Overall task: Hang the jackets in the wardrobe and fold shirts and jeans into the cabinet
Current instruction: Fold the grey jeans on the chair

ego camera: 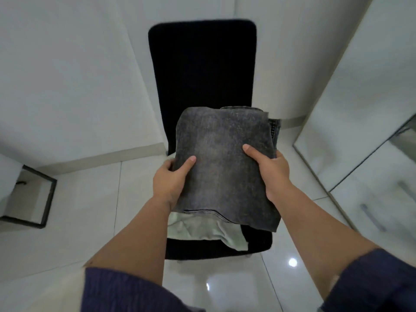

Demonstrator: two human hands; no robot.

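A folded pair of dark grey washed jeans [222, 163] is held over the seat of a black chair [202, 68]. My left hand [172, 180] grips the jeans' left edge, thumb on top and fingers underneath. On the right edge my right hand [271, 170] holds them the same way. Beneath the jeans a pale green garment [202, 230] lies crumpled on the chair seat, partly hidden by the denim.
A white cabinet [369, 131] with drawers and metal handles [372, 218] stands at the right. White walls rise behind the chair. A dark-framed low stand [45, 199] sits on the glossy white tiled floor [101, 199] at the left.
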